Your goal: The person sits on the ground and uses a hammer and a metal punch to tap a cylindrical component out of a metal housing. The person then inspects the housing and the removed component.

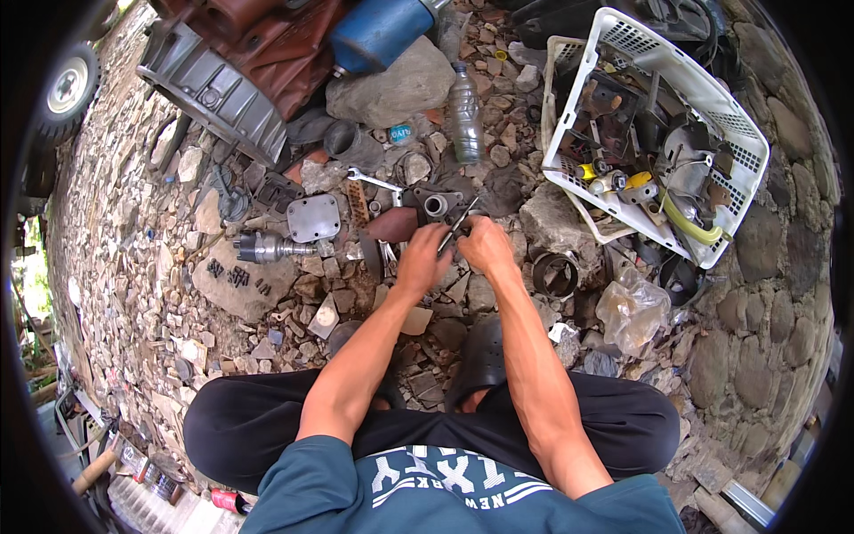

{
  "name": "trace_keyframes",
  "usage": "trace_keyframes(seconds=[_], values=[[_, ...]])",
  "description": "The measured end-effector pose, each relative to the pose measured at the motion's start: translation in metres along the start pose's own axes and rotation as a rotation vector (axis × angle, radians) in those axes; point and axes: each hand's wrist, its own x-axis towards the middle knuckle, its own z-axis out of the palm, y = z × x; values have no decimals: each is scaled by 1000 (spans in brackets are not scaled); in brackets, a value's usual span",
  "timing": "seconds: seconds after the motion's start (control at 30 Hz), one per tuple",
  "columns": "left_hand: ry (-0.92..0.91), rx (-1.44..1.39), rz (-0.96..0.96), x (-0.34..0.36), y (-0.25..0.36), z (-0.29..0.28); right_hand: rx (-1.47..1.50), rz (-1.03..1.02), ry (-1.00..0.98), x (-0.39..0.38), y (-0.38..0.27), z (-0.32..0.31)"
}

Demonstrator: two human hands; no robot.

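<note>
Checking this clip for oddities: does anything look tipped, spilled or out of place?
Yes. The white plastic basket of metal parts lies tilted on the stones, with parts spilling toward its lower rim. A clear plastic bottle lies among the rubble. Both hands grip a thin metal tool.

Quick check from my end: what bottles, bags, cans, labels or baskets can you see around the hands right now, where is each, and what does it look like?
Plastic bottle: clear, upright, among stones above the hands.
Plastic bag: clear, crumpled, right of the right hand.
Basket: white perforated plastic, upper right, holding metal parts.
Blue cylinder: top centre, lying against a rock.
Small blue label: on a round piece above the left hand.
</note>
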Motion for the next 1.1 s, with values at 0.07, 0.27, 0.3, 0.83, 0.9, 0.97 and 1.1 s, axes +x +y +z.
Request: trace_keyframes(seconds=[0.07, 0.27, 0.3, 0.83, 0.9, 0.97, 1.1], values=[[-14, -29, 3, -1, 15, 2, -60, -51, 138, -3, -3, 8], [-121, 25, 6, 18, 13, -13, -60, -159, 358, 1, -11, 25], [-142, 34, 17, 21, 12, -15, -49, -181, 387, 8, -6, 27], [-87, -442, -466, 64, -10, -64, -102, -136, -38, -24, 20, 144], [3, -423, -425, 69, -20, -72, -137, -255, 103, -33, 24, 162], [80, -503, -414, 74, -27, -80, -198, -313, 151, -35, 23, 166], [105, -573, -417, 80, -39, -99, -76, -292, 154, -33, 16, 163]])
